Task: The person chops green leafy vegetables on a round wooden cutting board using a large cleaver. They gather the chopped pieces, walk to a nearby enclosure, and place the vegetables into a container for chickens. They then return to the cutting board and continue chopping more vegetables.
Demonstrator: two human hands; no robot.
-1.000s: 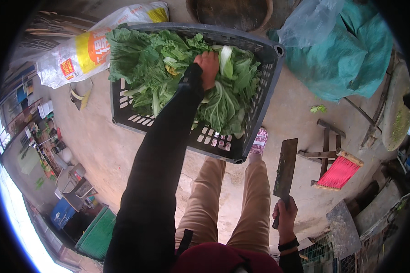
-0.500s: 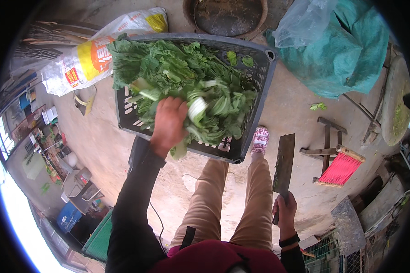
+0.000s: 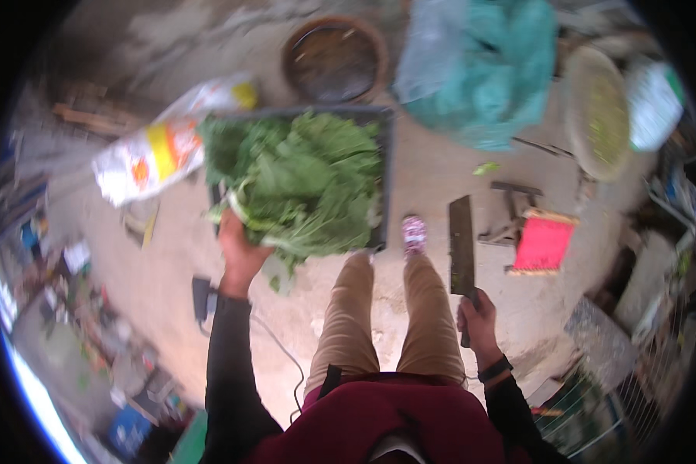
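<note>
At the crate, the left hand is touching greens, grip unclear, the right hand clasping a cleaver aside, presumably for safety.

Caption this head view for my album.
Right hand holding a cleaver, left hand at a black crate of leafy greens.

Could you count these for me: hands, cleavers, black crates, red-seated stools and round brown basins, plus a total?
Hands: 2 (left hand, right hand)
Cleaver: 1
Black plastic crate: 1
Red-seated stool: 1
Round brown basin: 1
Total: 6
</note>
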